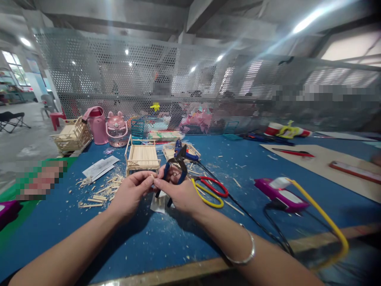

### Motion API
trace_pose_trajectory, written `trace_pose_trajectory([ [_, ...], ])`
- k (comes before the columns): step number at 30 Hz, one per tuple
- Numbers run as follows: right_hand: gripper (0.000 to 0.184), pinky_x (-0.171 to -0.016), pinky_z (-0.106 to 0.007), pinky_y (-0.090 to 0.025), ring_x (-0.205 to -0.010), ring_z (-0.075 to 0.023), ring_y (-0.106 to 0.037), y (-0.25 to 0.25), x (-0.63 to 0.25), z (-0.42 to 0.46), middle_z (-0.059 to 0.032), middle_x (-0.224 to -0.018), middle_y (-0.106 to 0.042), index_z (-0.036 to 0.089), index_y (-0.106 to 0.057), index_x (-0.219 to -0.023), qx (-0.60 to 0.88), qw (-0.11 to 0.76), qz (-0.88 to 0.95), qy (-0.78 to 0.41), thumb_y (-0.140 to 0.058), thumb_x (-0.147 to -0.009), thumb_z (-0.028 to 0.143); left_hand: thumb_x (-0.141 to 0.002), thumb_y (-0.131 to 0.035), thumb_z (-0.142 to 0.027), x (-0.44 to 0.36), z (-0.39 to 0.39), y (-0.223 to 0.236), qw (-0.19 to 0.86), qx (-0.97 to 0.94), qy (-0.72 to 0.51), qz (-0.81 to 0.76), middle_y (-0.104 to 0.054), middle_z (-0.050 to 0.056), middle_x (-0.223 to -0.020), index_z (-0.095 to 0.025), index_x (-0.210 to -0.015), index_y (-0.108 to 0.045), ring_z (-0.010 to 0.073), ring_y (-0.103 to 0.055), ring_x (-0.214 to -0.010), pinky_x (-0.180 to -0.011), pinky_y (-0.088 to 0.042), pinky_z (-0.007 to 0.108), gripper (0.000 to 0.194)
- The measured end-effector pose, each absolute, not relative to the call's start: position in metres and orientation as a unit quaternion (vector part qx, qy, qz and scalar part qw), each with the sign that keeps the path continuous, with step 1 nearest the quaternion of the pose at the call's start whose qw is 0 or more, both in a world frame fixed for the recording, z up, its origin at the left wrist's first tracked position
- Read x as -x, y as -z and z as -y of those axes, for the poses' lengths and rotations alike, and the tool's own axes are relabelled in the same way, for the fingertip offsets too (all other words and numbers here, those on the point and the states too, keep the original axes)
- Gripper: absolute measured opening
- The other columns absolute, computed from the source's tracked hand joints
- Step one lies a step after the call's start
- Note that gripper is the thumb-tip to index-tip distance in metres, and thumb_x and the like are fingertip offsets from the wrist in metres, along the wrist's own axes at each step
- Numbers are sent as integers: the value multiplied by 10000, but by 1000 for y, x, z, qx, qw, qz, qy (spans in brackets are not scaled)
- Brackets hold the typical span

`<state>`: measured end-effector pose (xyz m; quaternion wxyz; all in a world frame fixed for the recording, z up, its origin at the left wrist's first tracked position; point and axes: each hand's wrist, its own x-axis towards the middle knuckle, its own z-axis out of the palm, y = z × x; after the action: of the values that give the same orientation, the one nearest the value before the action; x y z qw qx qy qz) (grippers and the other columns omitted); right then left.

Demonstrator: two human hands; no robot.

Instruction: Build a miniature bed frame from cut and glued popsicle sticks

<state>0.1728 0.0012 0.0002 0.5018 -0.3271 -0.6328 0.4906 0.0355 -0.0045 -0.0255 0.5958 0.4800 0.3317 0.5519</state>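
Pinching a small wooden stick (153, 182) between the fingertips of both hands, just above the blue desk (143, 242). Left hand (129, 193) closed narrow on one end, thumb and forefinger only. Right hand (178, 193) meets it fingertip to fingertip while also carrying the blue-handled pliers (176, 169), handles tucked against the palm, jaws pointing up and away; likely kept there so the tool is ready without setting it down. Stick itself is tiny and mostly hidden by the fingers; I cannot tell its full length.

Just below the hands, a small white piece (157, 203) lies on the desk. Offcuts and splinters (99, 192) lie scattered to my left, apparently where trimmed ends fall. Directly behind the hands stands a little stick-built bed frame (142, 157), near enough to reach. Red-and-yellow scissors (210, 190) rest just right of my right hand, handles toward me. Further right, a purple glue gun (279, 192) lies on its side with a yellow cable, well apart from the wood. Pink jug (98, 125) and another stick model (71, 137) sit at the far left edge.
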Motion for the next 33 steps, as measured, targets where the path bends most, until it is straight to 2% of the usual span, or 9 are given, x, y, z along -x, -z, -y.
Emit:
trace_pose_trajectory([
  [3,151,-652,-265,-402,-651,-109,-474,0,-171,-1,43,-664,-490,203,-498,-672,328,520,624,-482,-647,-654,222,-667,-720,-381,-34,3,24,605,-467,-557,-325,-631,10,-739,-154,-786,-644,115,-558,-723,-719,-437,244,267],
  [7,196,-665,-280,-408,-645,-112,-475,2,-173,-4,43,-678,-495,206,-500,-722,341,537,607,-477,-673,-639,244,-719,-669,-327,-31,5,18,491,-547,-560,-382,-601,-10,-651,-144,-752,-604,94,-521,-603,-601,-423,223,198],
  [11,155,-713,-307,-430,-679,-123,-503,6,-175,-7,29,-703,-518,201,-514,-718,311,524,637,-473,-656,-678,252,-764,-610,-254,-33,10,17,426,-588,-564,-393,-561,-54,-585,-163,-946,-513,88,-493,-542,-548,-392,216,226],
  [14,111,-723,-322,-443,-693,-132,-525,7,-176,-7,20,-712,-537,201,-521,-723,287,519,658,-464,-622,-717,247,-788,-578,-226,-34,12,18,428,-600,-556,-384,-546,-76,-566,-182,-1040,-411,91,-500,-541,-556,-388,218,306],
  [17,79,-713,-322,-444,-687,-134,-529,7,-177,-7,14,-713,-543,201,-524,-727,282,515,669,-455,-598,-736,226,-785,-587,-251,-34,12,20,444,-604,-545,-376,-561,-70,-582,-193,-1063,-387,105,-525,-569,-566,-399,225,348],
  [21,77,-713,-311,-439,-713,-139,-522,8,-178,-7,3,-736,-550,202,-530,-738,309,526,677,-412,-599,-749,234,-773,-603,-315,-34,12,20,463,-594,-539,-377,-588,-41,-611,-182,-1030,-457,120,-553,-600,-585,-414,238,324],
  [26,90,-706,-301,-441,-715,-140,-528,11,-179,-8,1,-759,-553,205,-531,-756,319,550,663,-395,-608,-750,252,-791,-559,-390,-35,13,18,434,-630,-494,-414,-627,24,-710,-141,-836,-620,122,-527,-616,-591,-406,245,261],
  [31,83,-664,-283,-435,-660,-131,-509,8,-176,-6,13,-699,-540,206,-533,-715,325,546,646,-423,-606,-728,242,-824,-496,-437,-35,15,19,409,-660,-463,-427,-588,9,-633,-145,-734,-629,125,-484,-590,-566,-377,236,333],
  [33,101,-662,-279,-428,-649,-127,-499,4,-175,-5,18,-689,-534,207,-535,-710,332,563,615,-441,-627,-693,246,-820,-501,-443,-34,14,19,392,-661,-479,-424,-607,22,-692,-155,-741,-628,144,-518,-654,-628,-400,253,324],
])
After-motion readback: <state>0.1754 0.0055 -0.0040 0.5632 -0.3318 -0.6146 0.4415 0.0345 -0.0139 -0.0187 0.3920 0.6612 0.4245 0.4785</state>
